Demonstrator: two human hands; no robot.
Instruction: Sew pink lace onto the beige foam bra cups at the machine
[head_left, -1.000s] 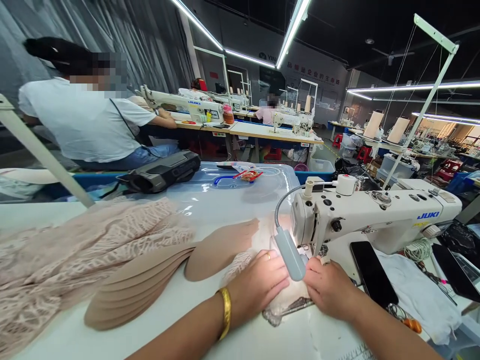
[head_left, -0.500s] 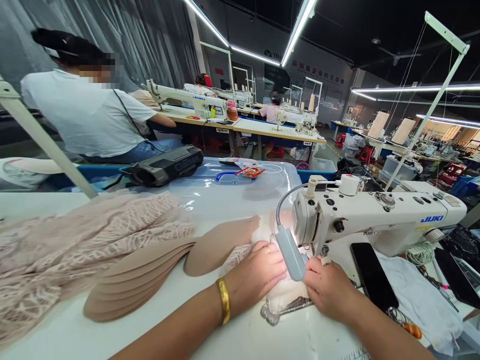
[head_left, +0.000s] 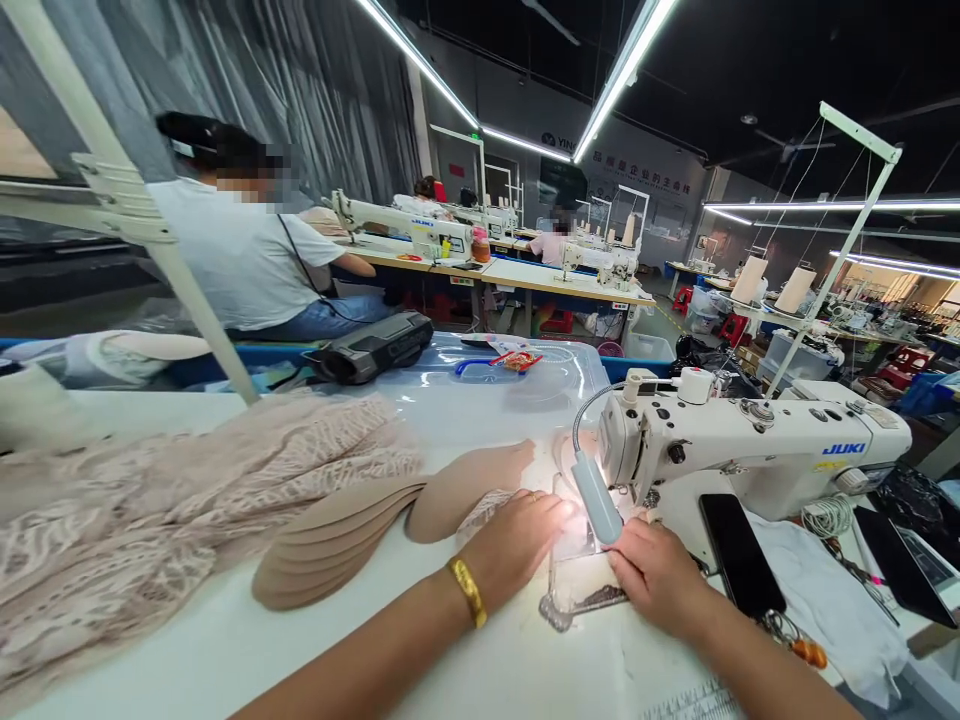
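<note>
Your left hand [head_left: 517,545] and your right hand [head_left: 656,575] stay apart from each other, on two sides of the small grey lamp [head_left: 598,498], near the needle end of the white sewing machine [head_left: 750,450]. The pale lace piece [head_left: 478,515] lies on the table [head_left: 450,655], just beside your left hand and partly hidden by it. The left fingertips are in strong light and the right fingers are curled; I cannot tell whether either hand grips something. Left of the lace lie brown cup-shaped pieces [head_left: 330,560], and right of your right hand lies a black phone [head_left: 742,555].
</note>
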